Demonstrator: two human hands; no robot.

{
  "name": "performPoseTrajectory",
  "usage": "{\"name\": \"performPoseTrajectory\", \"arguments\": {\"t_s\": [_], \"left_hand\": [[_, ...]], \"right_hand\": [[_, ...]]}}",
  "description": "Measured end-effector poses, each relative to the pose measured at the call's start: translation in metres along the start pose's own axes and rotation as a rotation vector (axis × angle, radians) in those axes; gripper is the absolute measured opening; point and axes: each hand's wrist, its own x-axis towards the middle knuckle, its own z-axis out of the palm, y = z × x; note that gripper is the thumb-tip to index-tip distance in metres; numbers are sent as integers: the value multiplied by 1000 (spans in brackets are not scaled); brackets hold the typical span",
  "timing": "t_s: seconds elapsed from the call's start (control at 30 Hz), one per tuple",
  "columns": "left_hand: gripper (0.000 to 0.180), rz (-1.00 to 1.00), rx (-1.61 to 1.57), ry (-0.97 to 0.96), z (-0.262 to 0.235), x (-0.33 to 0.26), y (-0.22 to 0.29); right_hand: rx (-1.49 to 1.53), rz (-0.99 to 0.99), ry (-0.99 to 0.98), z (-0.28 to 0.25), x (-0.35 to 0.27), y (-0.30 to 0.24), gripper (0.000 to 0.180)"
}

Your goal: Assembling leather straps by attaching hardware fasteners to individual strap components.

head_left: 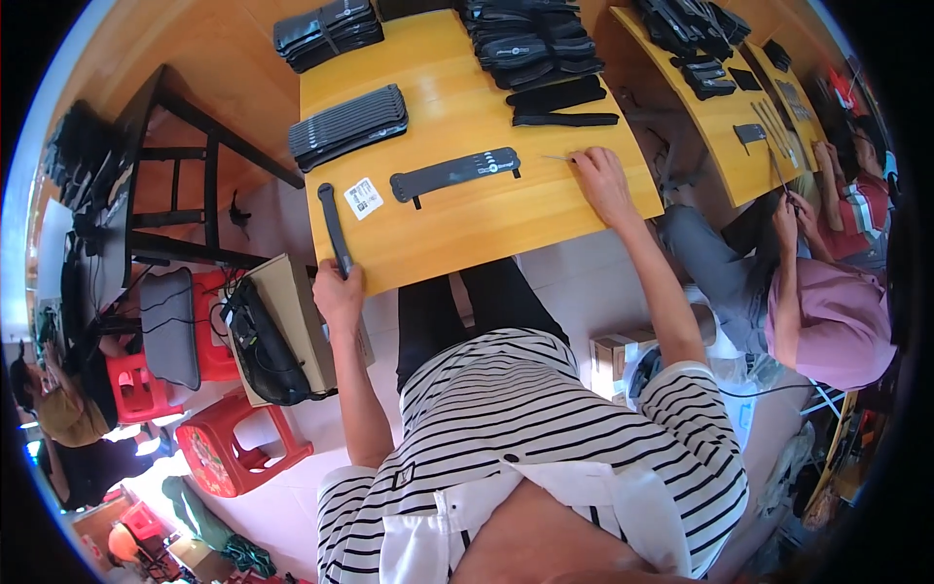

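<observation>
My left hand (339, 295) is closed at the table's near left corner, gripping the lower end of a narrow dark strap (334, 222) that lies along the left edge. On the table's right side rests my right hand (603, 185), its fingers closed round a thin pointed tool (556, 158) whose tip sticks out to the left; its exact kind is too small to tell. Between the hands lies a wide dark grey strap (452, 175) with rounded ends, light printing and two small black tabs below its lower edge. A white printed label (364, 198) sits beside the narrow strap.
On the yellow table (438, 243), a stack of grey straps (348, 127), a tied black bundle (329, 34), a tall black pile (530, 44) and black strips (559, 102) lie farther back. A co-worker (827, 311) sits at the right table (720, 146). Red stools (238, 443) stand left.
</observation>
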Motion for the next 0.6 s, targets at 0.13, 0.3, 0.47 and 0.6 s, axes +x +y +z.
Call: {"name": "performPoseTrajectory", "arguments": {"t_s": [0.13, 0.3, 0.47, 0.6], "left_hand": [[18, -220, -323, -267, -11, -5, -8], [16, -315, -1025, -413, -23, -21, 65], [21, -163, -1355, -643, 3, -17, 120], [28, -204, -1360, -660, 16, -24, 149]], "right_hand": [[207, 282, 150, -20, -29, -31, 16], [488, 449, 215, -33, -50, -85, 15], [1056, 602, 7, -38, -21, -149, 22], [1412, 679, -138, -52, 7, -176, 30]]}}
